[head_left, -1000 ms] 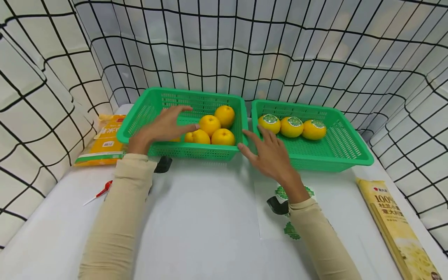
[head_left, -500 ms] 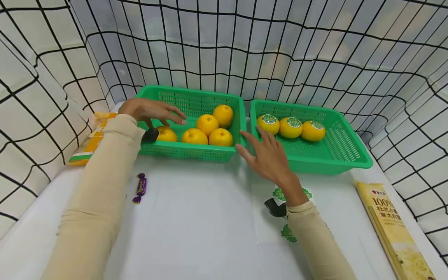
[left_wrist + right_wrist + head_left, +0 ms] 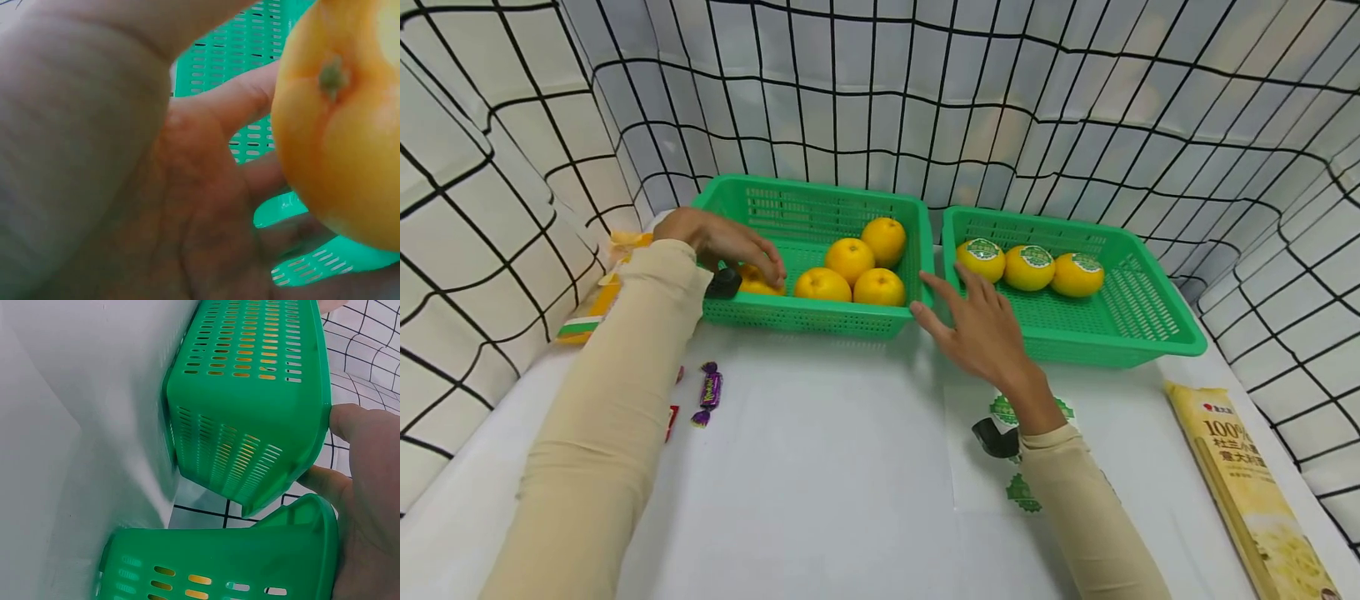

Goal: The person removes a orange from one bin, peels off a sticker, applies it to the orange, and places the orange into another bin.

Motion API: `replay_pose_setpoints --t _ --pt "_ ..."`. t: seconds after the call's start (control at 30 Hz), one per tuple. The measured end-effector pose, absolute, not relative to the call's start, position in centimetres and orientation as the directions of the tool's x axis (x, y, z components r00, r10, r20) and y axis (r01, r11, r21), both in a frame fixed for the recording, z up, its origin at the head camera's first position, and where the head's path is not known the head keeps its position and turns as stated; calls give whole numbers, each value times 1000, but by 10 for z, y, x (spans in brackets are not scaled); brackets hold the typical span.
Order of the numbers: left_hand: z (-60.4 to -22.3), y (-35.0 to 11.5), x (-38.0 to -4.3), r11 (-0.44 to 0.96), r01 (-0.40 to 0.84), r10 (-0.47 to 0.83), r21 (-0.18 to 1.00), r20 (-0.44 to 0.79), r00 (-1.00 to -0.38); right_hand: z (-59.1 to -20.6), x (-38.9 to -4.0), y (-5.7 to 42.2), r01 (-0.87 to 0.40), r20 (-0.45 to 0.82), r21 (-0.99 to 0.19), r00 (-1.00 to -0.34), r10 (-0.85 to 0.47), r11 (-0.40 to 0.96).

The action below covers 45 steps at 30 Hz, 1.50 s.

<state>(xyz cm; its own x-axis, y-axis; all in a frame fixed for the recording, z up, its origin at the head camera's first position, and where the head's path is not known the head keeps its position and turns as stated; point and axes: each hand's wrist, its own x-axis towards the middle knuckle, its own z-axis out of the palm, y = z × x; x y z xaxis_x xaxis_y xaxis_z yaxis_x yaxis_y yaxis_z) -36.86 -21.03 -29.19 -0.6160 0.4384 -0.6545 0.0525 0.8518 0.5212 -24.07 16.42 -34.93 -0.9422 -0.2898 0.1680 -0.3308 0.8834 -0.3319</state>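
Observation:
My left hand (image 3: pixel 722 239) reaches into the left green basket (image 3: pixel 812 315), its fingers curled round an orange (image 3: pixel 759 282) near the front left corner. In the left wrist view this orange (image 3: pixel 340 137) shows its green stem end, with the fingers (image 3: pixel 253 94) passing behind it. Several other oranges (image 3: pixel 850 260) sit in the basket's right half. My right hand (image 3: pixel 981 337) spreads its fingers over the neighbouring rims of the two baskets. The thumb and a finger touch the left basket's corner in the right wrist view. Three oranges (image 3: pixel 1028 267) with green stickers line the right green basket (image 3: pixel 1120 342).
A sticker sheet (image 3: pixel 977 483) lies under the right forearm. A purple-wrapped candy (image 3: pixel 710 390) lies beside the left sleeve. A yellow bag (image 3: pixel 587 312) stands at left, a pasta packet (image 3: pixel 1247 475) at right. Black netting (image 3: pixel 880 125) encloses the back and sides.
My left hand has moved left and down from above the left basket onto the front left orange, its fingers now bent round it. The right hand stays at the rims.

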Motion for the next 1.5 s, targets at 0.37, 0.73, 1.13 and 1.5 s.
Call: replay_pose_setpoints --t 0.37,0.73,1.13,1.5 --pt "-286 -210 -366 829 78 452 554 -582 -676 -350 -240 161 -338 171 -331 -940 -296 881" --pt "-279 -218 -343 524 74 437 849 -193 -879 -350 -241 162 -324 150 -338 -945 -290 884" --pt "-289 -183 -257 258 237 507 937 77 -859 -347 -240 163 -324 141 -352 -946 -293 878" --pt "-369 -132 -198 249 234 719 940 -17 -695 -346 -240 164 -316 143 -340 -948 -283 886"
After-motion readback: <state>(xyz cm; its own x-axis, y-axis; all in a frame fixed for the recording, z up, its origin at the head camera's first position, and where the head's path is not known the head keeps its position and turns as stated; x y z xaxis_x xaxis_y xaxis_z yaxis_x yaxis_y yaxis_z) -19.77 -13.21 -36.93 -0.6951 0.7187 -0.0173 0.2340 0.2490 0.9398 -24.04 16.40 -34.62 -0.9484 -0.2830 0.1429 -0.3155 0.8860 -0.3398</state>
